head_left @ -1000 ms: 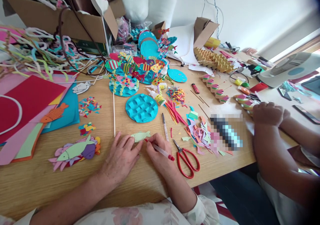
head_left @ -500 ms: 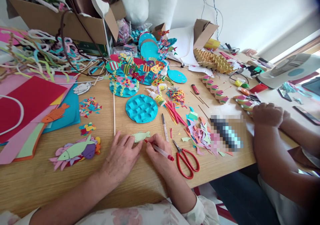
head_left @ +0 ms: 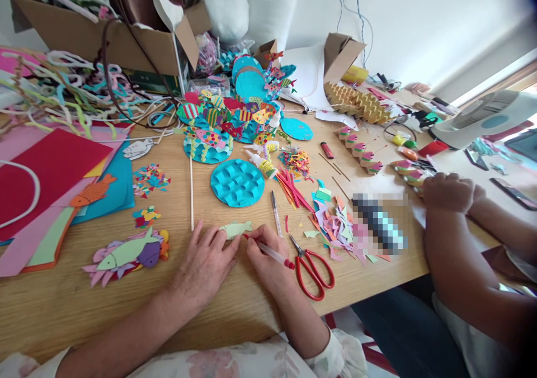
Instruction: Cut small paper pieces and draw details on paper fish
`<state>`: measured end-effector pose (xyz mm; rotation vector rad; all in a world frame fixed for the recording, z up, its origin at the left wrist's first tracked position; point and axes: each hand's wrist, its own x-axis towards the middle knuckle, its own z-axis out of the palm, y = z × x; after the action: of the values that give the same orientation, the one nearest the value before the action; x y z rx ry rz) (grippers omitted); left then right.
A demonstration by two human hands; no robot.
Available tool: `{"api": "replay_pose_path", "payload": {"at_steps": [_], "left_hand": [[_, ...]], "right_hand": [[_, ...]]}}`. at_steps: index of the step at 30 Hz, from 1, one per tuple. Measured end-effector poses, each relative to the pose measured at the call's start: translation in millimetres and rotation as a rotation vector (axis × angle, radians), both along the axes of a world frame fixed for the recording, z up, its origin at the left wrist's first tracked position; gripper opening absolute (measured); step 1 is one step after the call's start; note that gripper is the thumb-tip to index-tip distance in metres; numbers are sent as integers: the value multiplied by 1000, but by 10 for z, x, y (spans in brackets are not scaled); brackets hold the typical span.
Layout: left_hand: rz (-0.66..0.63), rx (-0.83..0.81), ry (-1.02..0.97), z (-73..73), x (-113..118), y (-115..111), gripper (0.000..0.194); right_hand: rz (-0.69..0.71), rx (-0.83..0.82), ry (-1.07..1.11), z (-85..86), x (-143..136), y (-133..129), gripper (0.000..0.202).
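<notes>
A pale green paper fish (head_left: 237, 229) lies on the table in front of me. My left hand (head_left: 205, 260) rests flat with its fingers spread, and its fingertips press the near edge of the fish. My right hand (head_left: 268, 258) pinches a red pen (head_left: 274, 254) with a clear barrel, whose red tip meets the fish's lower right edge near the tail. Just right of that hand are red-handled scissors (head_left: 314, 272), slightly apart at the handles. A second pen (head_left: 276, 213) lies above it. Beyond the fish sits a blue woven paper disc (head_left: 237, 182).
Cut paper fish (head_left: 126, 255) are piled on the left, near coloured paper sheets (head_left: 54, 182). Paper scraps (head_left: 335, 224) and red strips (head_left: 293, 188) spread to the right. Decorated blue discs (head_left: 207, 150) and a cardboard box (head_left: 75, 37) stand behind. At the right, another person's arm (head_left: 453, 244) rests on the table.
The pen in my right hand has shifted very slightly right and its back end dips a little. My left hand stays on the fish.
</notes>
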<state>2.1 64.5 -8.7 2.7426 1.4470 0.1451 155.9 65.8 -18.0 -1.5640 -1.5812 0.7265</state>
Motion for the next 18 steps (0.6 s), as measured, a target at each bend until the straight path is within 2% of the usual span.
{"api": "replay_pose_path", "payload": {"at_steps": [18], "left_hand": [[-7,-3,-1,-22,4,5,38]], "right_hand": [[-1,-34,-30,-8,-5,5,8]]}}
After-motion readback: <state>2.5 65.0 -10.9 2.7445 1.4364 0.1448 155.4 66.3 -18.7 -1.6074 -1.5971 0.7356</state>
